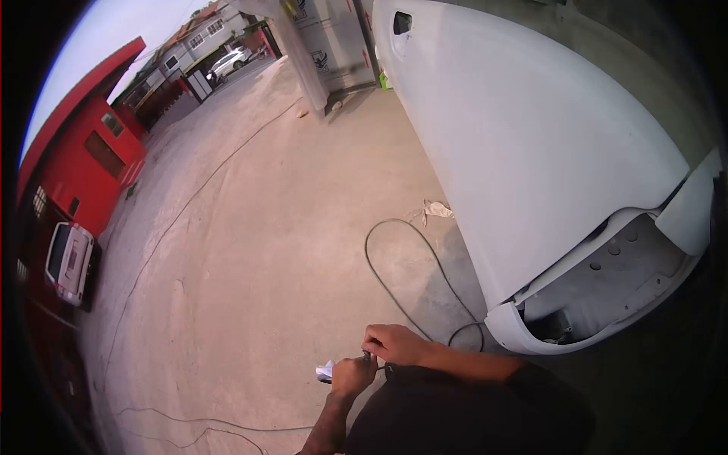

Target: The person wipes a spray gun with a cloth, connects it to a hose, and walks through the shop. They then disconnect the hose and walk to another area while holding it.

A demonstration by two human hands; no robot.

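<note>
Gripping a small dark tool fitting (369, 356), the right hand (394, 343) and left hand (350, 374) are pressed together at waist height; white crumpled paper (325, 371) is pinched left. Steady, aligned pressure is advised.

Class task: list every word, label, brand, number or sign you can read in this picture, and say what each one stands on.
No text here can be read.
Panels behind the pillar: red arrow marks and dark printed logos, too small and blurred to read.
White car body: no lettering visible.
Parked car: no plate legible.
</note>
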